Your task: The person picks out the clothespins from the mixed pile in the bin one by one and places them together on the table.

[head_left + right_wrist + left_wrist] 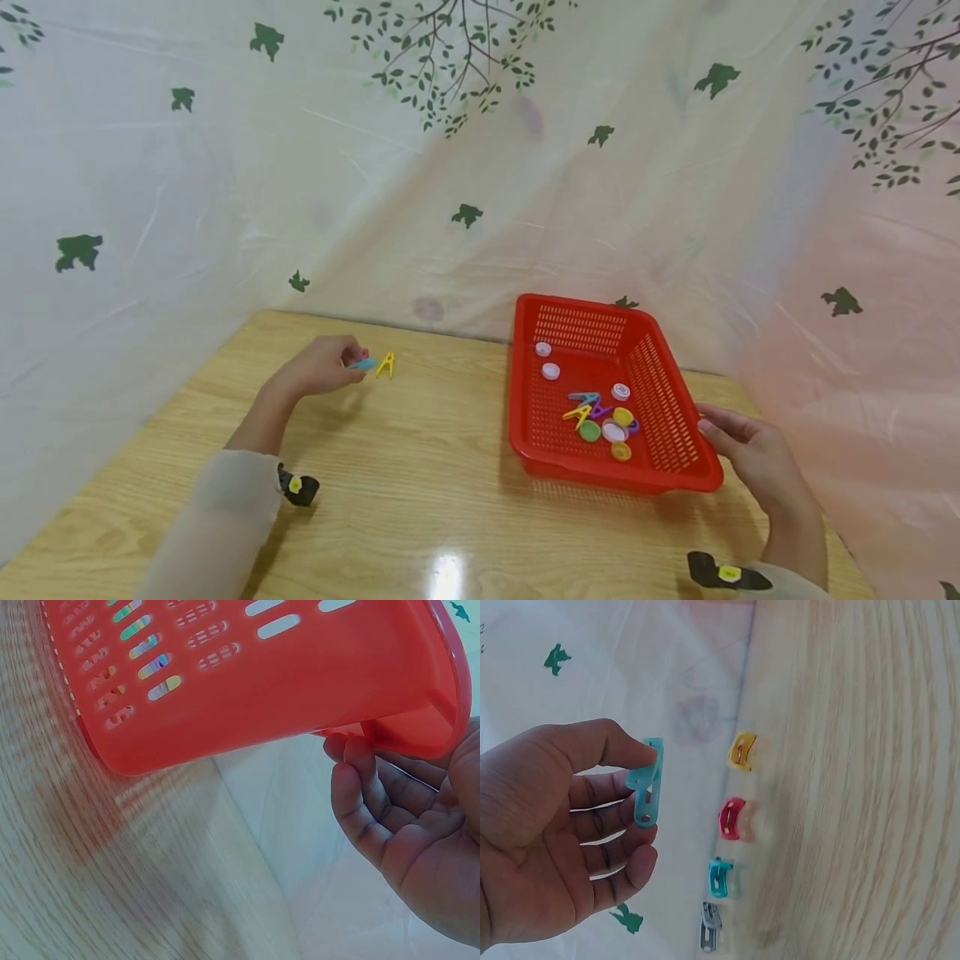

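My left hand [327, 367] pinches a light blue clothespin [649, 784] between thumb and fingers, above the table's far left part. Beyond it, a yellow clothespin [742, 751], a red clothespin [732, 819], a teal clothespin [718, 877] and a grey clothespin [709, 928] stand in a row. In the head view the hand hides most of that row, though the yellow one shows beside the fingertips. My right hand [757, 454] grips the right rim of a red plastic basket [600, 473], with fingers curled under the lip in the right wrist view.
Inside the basket lie several bottle caps, among them a green cap [589, 431] and a white cap [551, 371], plus a few clothespins such as a yellow one [577, 415]. A leaf-patterned curtain [390, 208] borders the wooden table [405, 500] behind and at the sides.
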Available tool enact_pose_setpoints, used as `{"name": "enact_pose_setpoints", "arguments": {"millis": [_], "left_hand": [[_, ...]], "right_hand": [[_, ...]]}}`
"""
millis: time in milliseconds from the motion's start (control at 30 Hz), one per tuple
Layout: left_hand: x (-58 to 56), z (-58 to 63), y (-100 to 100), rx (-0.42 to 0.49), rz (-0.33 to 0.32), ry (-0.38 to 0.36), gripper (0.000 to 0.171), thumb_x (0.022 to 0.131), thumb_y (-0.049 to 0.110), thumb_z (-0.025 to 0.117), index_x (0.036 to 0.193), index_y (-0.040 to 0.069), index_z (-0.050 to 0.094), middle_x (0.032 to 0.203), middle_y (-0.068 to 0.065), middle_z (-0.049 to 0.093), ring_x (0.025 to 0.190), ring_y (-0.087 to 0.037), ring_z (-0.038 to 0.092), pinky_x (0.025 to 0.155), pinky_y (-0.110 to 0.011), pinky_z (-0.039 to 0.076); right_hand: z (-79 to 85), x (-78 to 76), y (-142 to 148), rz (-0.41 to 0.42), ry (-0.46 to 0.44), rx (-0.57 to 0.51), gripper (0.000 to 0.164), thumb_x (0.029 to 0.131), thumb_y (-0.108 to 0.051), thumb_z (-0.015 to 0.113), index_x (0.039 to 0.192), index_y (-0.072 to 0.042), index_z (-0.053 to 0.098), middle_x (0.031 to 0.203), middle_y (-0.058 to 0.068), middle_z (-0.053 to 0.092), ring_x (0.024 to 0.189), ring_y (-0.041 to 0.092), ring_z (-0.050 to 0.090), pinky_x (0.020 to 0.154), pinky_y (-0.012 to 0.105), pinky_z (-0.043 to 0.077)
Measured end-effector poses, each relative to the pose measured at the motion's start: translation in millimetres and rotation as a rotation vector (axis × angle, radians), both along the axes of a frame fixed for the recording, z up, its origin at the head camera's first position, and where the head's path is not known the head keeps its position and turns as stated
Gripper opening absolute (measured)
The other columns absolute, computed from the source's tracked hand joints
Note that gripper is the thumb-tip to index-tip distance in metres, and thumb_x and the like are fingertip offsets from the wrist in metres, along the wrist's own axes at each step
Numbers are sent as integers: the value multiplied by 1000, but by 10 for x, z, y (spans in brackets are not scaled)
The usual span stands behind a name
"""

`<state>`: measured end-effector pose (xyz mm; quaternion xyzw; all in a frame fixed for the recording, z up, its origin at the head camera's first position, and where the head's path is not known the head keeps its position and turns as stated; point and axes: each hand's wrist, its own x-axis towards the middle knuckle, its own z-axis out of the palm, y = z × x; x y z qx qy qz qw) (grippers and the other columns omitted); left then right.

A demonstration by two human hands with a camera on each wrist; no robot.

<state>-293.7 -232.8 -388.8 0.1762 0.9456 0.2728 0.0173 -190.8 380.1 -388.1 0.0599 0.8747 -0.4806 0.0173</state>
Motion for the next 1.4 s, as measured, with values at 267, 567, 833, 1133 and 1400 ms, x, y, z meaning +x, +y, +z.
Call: {"name": "enact_pose_setpoints", "arguments": {"millis": [267,567,833,1133,1400], "left_hand": [[43,13,-247,-40,38,-27,23,89,14,67,105,-2,62,99,-13,64,89,-27,57,81,-47,51],[51,-21,-507,-113,95,-46,30,91,15,70,110,-7,61,104,-21,64,97,-37,60,84,-55,50],[67,-49,-673,-91,138,-64,36,94,16,69,116,-11,60,109,-28,63,103,-44,60,87,-57,51],[77,-111,-765,-88,183,-109,36,94,19,71,111,-11,61,106,-26,64,96,-39,62,81,-52,53],[110,-194,-808,-63,245,-147,33,93,19,71,107,-10,62,102,-22,65,90,-34,60,75,-46,53]], "right_hand": [[29,16,-28,0,6,3,66,102,-45,60,152,-4,47,144,16,59,98,-8,60,105,71,36],[41,19,-44,-6,-8,2,68,101,-47,61,152,-4,47,145,16,58,98,-7,60,105,73,35],[28,10,-32,-18,-14,-2,68,100,-48,62,152,-6,47,142,12,61,97,-6,61,104,74,34],[33,12,-32,-18,-38,-8,69,101,-48,60,154,-7,45,150,18,52,101,-6,58,105,74,34],[30,5,-25,-13,-34,-3,69,101,-49,59,154,-7,45,151,20,50,102,-4,58,105,72,35]]}}
